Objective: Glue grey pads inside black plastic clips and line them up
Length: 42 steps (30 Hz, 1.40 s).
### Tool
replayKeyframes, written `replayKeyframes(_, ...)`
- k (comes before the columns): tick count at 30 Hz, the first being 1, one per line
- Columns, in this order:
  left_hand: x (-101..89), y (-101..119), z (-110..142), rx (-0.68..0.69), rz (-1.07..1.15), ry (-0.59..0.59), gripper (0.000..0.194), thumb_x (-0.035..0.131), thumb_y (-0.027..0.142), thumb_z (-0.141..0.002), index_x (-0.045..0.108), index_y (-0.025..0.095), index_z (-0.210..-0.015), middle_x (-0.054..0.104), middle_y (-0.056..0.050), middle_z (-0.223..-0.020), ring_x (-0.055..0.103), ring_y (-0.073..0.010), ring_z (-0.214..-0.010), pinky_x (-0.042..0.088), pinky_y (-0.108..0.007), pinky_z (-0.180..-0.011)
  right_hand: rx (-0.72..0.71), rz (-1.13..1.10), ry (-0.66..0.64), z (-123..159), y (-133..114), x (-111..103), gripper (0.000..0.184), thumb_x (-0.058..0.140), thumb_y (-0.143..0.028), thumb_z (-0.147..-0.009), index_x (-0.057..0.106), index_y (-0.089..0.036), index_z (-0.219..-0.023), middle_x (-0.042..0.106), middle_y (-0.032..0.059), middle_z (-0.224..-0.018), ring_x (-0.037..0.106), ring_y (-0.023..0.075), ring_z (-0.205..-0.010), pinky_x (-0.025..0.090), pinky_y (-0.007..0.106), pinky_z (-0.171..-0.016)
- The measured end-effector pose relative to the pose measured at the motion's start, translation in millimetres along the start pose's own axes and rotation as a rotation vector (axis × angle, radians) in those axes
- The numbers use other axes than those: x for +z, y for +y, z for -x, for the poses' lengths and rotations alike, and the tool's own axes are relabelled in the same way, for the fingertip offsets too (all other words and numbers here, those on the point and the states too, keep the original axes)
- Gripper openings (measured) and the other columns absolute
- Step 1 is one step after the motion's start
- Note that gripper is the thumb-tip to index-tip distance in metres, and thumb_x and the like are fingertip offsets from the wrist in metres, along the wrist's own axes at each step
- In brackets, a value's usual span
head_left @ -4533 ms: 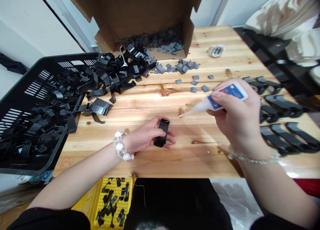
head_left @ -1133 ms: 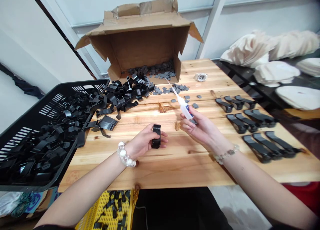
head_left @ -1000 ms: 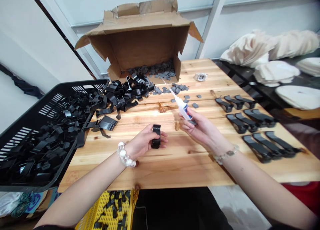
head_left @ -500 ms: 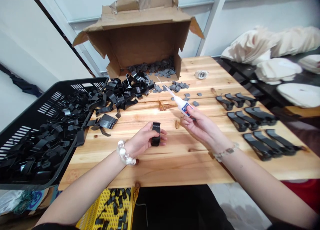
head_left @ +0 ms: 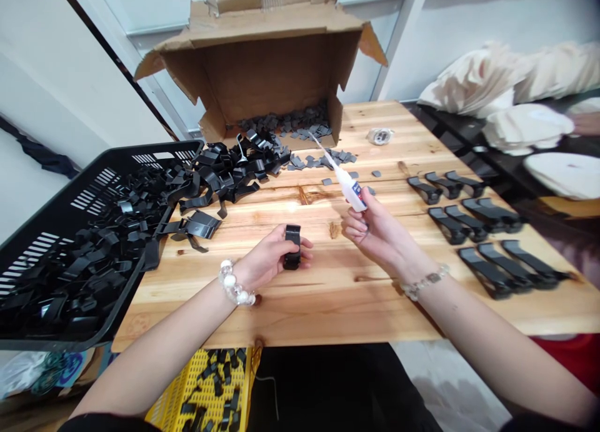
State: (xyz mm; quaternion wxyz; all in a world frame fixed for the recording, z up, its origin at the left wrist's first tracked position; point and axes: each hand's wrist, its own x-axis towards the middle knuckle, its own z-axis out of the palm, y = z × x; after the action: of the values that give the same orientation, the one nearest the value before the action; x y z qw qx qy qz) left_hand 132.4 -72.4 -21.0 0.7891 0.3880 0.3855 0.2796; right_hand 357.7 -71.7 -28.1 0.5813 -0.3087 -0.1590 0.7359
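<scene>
My left hand (head_left: pixel 272 254) is closed on a black curved clip (head_left: pixel 292 247), held upright between thumb and fingers just above the wooden table (head_left: pixel 309 319). In my right hand (head_left: pixel 375 229) is a small white glue bottle (head_left: pixel 348 185) with a blue and red label; its long thin nozzle points up and to the left, away from the clip. Beyond the nozzle lie small grey pads (head_left: pixel 344 157) scattered on the wood. Finished-looking rows of black clips (head_left: pixel 482 269) with grey tops rest to the right of my right hand.
A black crate (head_left: pixel 107 244) heaped with black clips stands at the left, spilling onto the table. An open cardboard box (head_left: pixel 272 75) at the back holds grey pads. A roll of clear tape (head_left: pixel 379 136) lies back right. Below sits a yellow basket (head_left: pixel 171 388) with more clips.
My right hand has tipped the glue bottle more upright and shifted slightly right. The left hand keeps the clip in nearly the same place. A hand now shows at the far right edge.
</scene>
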Motion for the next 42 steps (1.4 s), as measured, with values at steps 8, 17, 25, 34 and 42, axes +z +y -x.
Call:
replayKeyframes(8, -1.3, -0.8, -0.1, 0.01, -0.013, -0.003, 0.025, 0.06, 0.01, -0.077, 0.046, 0.016, -0.097, 0.064, -0.007, -0.098, 0.065, -0.0174, -0.078, 0.054, -0.04, -0.077, -0.103, 0.144, -0.043, 4.6, 3.2, 4.2, 0.023, 0.069, -0.026, -0.08, 0.048, -0.02, -0.076, 0.041, -0.0075, -0.055, 0.03, 0.0031, -0.042, 0.027, 0.016, -0.038)
replayKeyframes(17, 1.5, 2.8, 0.2, 0.004, -0.009, 0.014, 0.026, 0.06, 0.009, -0.077, 0.047, 0.016, -0.099, 0.065, -0.007, -0.094, 0.065, -0.017, -0.076, 0.053, -0.039, -0.076, -0.242, 0.712, 0.034, 5.9, 19.6, 12.8, 0.018, 0.063, -0.035, -0.08, 0.055, -0.019, -0.084, 0.062, -0.0004, -0.067, 0.037, 0.0043, -0.042, 0.026, 0.019, -0.04)
replayKeyframes(25, 1.9, 1.8, 0.7, -0.003, -0.016, -0.012, 0.024, 0.053, 0.006, -0.078, 0.046, 0.016, -0.099, 0.064, -0.007, -0.096, 0.065, -0.0172, -0.078, 0.053, -0.04, -0.078, -0.31, 0.935, 0.069, 4.3, 20.9, 7.2, 0.024, 0.069, -0.038, -0.075, 0.066, -0.018, -0.087, 0.051, -0.0028, -0.062, 0.037, 0.0066, -0.05, 0.026, 0.021, -0.046)
replayKeyframes(34, 3.3, 0.8, 1.1, -0.013, -0.012, -0.031, 0.025, 0.053, 0.005, -0.078, 0.043, 0.017, -0.098, 0.064, -0.008, -0.097, 0.065, -0.0174, -0.078, 0.053, -0.038, -0.076, -0.414, 1.63, 0.182, -4.4, 8.2, -12.5, 0.018, 0.065, -0.035, -0.077, 0.067, -0.017, -0.075, 0.057, 0.0015, -0.063, 0.046, 0.0133, -0.057, 0.028, 0.027, -0.053)
replayKeyframes(42, 3.8, 0.6, 2.4, -0.004, -0.005, -0.041, 0.02, 0.05, 0.004, -0.079, 0.044, 0.015, -0.095, 0.062, -0.008, -0.098, 0.064, -0.0152, -0.08, 0.053, -0.035, -0.076, -0.164, 1.319, 0.023, 12.8, -34.3, -11.5, 0.02, 0.065, -0.022, -0.071, 0.055, -0.02, -0.088, 0.054, -0.0008, -0.074, 0.05, 0.0128, -0.066, 0.041, 0.026, -0.06)
